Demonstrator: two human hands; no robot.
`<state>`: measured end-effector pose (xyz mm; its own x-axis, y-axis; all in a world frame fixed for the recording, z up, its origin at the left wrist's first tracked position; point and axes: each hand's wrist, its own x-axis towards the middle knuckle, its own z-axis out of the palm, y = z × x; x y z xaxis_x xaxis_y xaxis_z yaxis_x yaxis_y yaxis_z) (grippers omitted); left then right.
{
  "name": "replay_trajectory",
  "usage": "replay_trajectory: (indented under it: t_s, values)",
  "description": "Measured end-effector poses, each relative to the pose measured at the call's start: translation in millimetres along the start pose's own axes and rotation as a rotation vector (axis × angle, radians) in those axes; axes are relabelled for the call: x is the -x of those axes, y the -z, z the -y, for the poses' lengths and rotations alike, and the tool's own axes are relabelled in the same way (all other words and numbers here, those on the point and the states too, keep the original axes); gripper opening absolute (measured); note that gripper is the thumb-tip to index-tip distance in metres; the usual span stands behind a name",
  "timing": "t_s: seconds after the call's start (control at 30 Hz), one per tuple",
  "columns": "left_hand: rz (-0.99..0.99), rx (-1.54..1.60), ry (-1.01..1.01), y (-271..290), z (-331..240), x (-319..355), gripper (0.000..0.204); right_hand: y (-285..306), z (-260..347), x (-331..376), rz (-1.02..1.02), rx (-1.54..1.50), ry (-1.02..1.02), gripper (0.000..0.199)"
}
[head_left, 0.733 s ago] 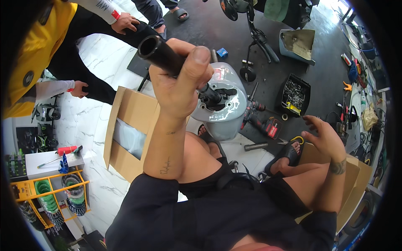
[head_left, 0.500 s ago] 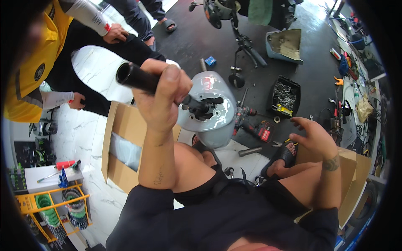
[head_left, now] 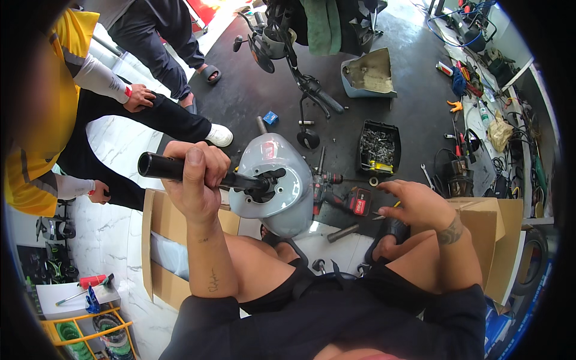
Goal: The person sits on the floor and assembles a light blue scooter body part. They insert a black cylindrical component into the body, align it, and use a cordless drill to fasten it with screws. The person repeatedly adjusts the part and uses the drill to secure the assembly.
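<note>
This looks like a vehicle repair workshop: handlebars (head_left: 312,87) stand at twelve o'clock, hand tools (head_left: 473,84) clutter the edge at two o'clock, a black bin (head_left: 362,150) of loose metal fasteners (head_left: 378,144) and a cordless drill (head_left: 326,189) sit around three, and a tyre (head_left: 529,259) stands at four.

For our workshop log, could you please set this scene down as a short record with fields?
Left hand: closed around black tube
Tube's far end: at opening of glossy grey shell
Right hand: half open, nothing visible in it
Beside shell: red and black cordless drill
Beyond drill: black tray of fasteners
At left: person in yellow top
</note>
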<state>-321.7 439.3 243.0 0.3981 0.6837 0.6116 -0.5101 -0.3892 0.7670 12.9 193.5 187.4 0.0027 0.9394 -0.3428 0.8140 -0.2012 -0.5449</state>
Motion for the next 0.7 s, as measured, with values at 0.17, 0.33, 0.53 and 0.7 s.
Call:
replay_trajectory:
  t_s: [0.17,0.33,0.53,0.7]
  values:
    - [-0.01,-0.009,-0.002,0.1,0.4,0.3,0.024,-0.7,-0.9,2.0,-0.009,0.013,-0.001,0.06]
    - [-0.008,-0.005,0.01,-0.1,-0.1,-0.6,0.023,-3.1,-4.4,3.1,-0.011,0.033,0.029,0.06]
    - [-0.014,-0.054,0.02,-2.2,-1.9,0.7,0.025,-5.0,-4.7,1.4,-0.014,0.03,0.042,0.06]
    - [-0.015,-0.057,0.017,-2.7,-2.2,0.9,0.025,-5.0,-2.6,0.5,-0.012,0.024,0.048,0.06]
